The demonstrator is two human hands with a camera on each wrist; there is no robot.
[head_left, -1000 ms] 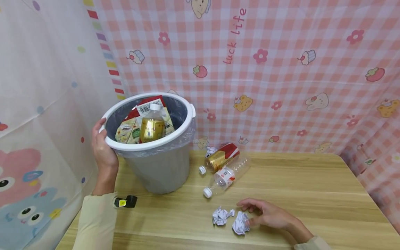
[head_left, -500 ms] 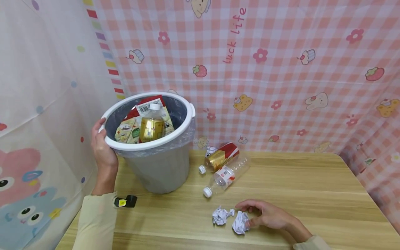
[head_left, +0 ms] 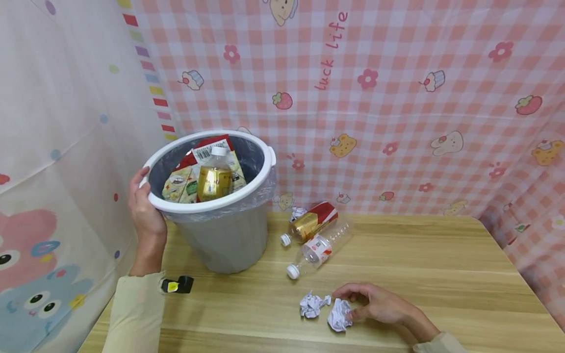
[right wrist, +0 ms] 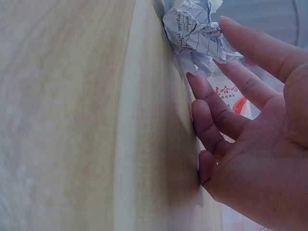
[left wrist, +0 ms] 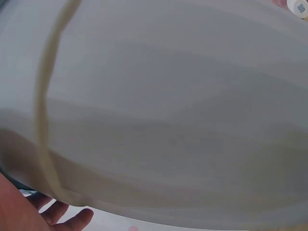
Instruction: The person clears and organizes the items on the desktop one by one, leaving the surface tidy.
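Observation:
My left hand (head_left: 149, 215) holds the left rim of a grey trash can (head_left: 225, 245) with a white rim and a clear liner. The wrist view shows the can's wall close up, with left fingers (left wrist: 57, 211) at its edge. My right hand (head_left: 379, 304) rests low at the table, fingers loosely bent around the near side of a crumpled paper ball (head_left: 339, 316). In the right wrist view its thumb and index tips are right at the printed paper (right wrist: 192, 29). Another crumpled paper ball (head_left: 311, 305) lies just left of it.
Two plastic bottles lie beyond the paper balls: a clear bottle (head_left: 315, 251) and a gold-and-red labelled bottle (head_left: 313, 223). More crumpled paper (head_left: 297, 213) sits behind them. A gold-labelled bottle (head_left: 215, 181) and printed packaging (head_left: 181, 184) fill the can. A checked cloth (head_left: 410, 122) hangs behind the wooden table (head_left: 423, 250).
My right hand has shifted very slightly left, its fingers a little closer over the paper ball. My left hand and the trash can stay in place.

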